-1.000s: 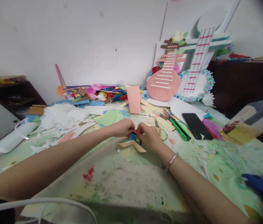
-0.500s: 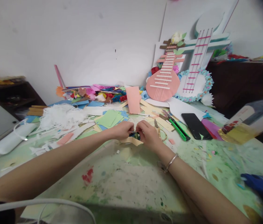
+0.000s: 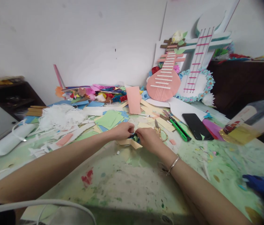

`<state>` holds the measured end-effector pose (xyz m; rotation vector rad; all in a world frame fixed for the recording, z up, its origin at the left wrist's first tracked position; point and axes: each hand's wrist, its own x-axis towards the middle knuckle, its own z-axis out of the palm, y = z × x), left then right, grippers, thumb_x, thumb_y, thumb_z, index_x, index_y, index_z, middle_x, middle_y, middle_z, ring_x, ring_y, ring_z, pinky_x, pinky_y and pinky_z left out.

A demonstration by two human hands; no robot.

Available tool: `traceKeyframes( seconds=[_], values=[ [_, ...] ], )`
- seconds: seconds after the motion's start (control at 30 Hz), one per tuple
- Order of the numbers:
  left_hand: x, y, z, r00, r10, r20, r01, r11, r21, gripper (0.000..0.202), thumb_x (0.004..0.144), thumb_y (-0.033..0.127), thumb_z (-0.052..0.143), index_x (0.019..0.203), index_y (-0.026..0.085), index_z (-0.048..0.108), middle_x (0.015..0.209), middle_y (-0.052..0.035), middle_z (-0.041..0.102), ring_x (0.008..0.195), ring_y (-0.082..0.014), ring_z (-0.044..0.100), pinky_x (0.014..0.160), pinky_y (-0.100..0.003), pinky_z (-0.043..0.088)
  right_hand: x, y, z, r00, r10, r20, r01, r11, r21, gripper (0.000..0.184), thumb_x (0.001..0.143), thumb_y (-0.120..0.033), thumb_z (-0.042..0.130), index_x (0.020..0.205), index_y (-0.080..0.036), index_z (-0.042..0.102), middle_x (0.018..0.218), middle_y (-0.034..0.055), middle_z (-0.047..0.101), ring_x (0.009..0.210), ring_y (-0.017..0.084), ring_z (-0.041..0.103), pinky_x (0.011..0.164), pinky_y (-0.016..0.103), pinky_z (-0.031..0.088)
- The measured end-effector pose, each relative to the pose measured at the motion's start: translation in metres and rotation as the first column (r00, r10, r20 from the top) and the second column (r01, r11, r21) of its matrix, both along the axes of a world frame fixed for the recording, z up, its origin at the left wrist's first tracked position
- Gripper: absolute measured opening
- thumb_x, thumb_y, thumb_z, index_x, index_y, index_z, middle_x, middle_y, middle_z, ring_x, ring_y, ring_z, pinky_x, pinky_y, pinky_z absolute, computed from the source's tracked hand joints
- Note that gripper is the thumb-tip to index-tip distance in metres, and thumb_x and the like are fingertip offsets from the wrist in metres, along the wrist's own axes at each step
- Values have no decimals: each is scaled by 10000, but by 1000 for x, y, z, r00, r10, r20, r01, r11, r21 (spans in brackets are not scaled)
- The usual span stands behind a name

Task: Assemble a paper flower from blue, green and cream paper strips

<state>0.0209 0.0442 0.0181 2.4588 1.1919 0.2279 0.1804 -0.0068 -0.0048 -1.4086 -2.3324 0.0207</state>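
In the head view my left hand (image 3: 123, 130) is curled closed near the middle of the table. My right hand (image 3: 147, 138) meets it from the other side, its fingers pinched together. What the fingertips hold is too small to make out. Just beneath and between them shows a small dark blue and green piece (image 3: 135, 137), partly covered by the fingers. A folded cream paper strip (image 3: 130, 143) lies at the near side of it. Gold-handled scissors (image 3: 161, 134) rest right behind my right hand. Green paper sheets (image 3: 109, 119) lie beyond my left hand.
A green utility knife (image 3: 180, 130), a black phone (image 3: 196, 126) and a tilted plastic bottle (image 3: 251, 120) stand or lie to the right. White paper strips (image 3: 60, 117) heap up at left. Paper lutes (image 3: 163, 84) lean against the wall. A white cable (image 3: 59, 202) crosses the near left.
My right hand has turned and lowered slightly, its fingertips shifting left toward my left hand. More of the blue and green piece shows. A cream paper behind my right hand is now uncovered.
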Motion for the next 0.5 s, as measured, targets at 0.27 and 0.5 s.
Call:
traceKeyframes(
  seconds=[0.27,0.5],
  values=[
    [0,2,2,993,18,114,7,976,-220,75,551,123,561,625,137,552,588,23,549,599,-117,508,510,-199,345,2,-4,11,999,34,-5,-35,993,-111,267,794,-147,432,652,-149,659,599,55,636,496,98,436,511,233,236],
    [-17,4,15,975,-20,222,133,851,-508,210,658,185,570,833,138,675,739,-49,682,686,-156,637,618,-237,495,4,-4,12,992,89,-89,-99,988,-120,285,787,-139,419,592,-127,626,525,27,576,480,77,361,498,225,208]
  ],
)
